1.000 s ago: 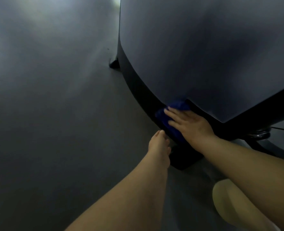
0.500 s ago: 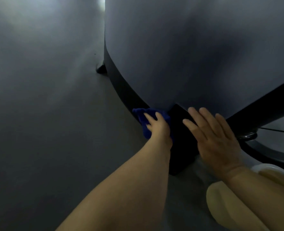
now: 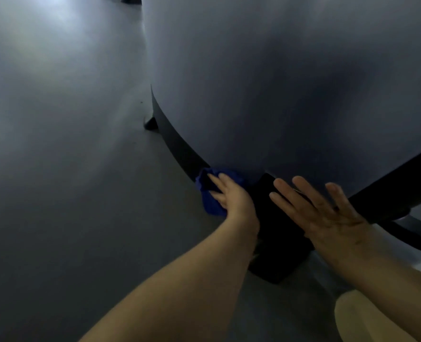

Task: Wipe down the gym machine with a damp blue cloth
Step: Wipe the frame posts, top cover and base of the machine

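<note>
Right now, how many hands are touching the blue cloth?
1. The left hand presses the blue cloth against the machine's black edge; the right hand lies flat on the black base beside it.

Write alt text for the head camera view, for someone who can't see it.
A left hand presses a blue cloth against the dark lower edge of a grey gym machine, while the right hand rests flat on its black base.

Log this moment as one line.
left hand: presses blue cloth on machine base | right hand: flat, braced on black block
</note>
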`<move>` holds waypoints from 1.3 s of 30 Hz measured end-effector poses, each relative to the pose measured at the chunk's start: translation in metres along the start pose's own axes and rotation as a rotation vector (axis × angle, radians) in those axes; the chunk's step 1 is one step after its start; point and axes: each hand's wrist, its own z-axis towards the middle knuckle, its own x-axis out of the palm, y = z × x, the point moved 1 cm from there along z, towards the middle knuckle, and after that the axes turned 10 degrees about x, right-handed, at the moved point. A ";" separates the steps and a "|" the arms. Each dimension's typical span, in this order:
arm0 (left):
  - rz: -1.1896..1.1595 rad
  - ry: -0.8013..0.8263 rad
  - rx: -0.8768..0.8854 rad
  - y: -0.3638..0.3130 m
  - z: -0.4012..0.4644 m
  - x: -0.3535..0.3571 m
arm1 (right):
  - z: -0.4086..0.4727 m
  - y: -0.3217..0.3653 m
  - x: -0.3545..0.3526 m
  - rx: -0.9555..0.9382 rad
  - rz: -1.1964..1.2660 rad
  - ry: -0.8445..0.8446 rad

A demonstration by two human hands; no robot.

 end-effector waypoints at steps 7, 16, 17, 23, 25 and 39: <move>0.079 0.005 0.068 -0.019 0.010 0.012 | 0.076 0.015 -0.054 -0.222 -0.166 0.310; 0.140 -0.062 0.145 -0.039 0.045 0.009 | 0.077 0.009 -0.056 -0.248 -0.179 0.393; 0.156 -0.042 0.204 -0.038 0.025 0.016 | 0.078 0.008 -0.056 -0.265 -0.183 0.386; 0.103 -0.095 0.188 -0.063 0.109 -0.011 | 0.075 0.012 -0.046 -0.235 -0.246 0.322; 0.044 -0.095 0.053 -0.056 0.134 -0.015 | 0.074 0.013 -0.046 -0.230 -0.204 0.309; -0.975 0.070 -0.786 0.094 -0.007 0.021 | 0.041 -0.014 -0.057 -0.034 0.876 0.189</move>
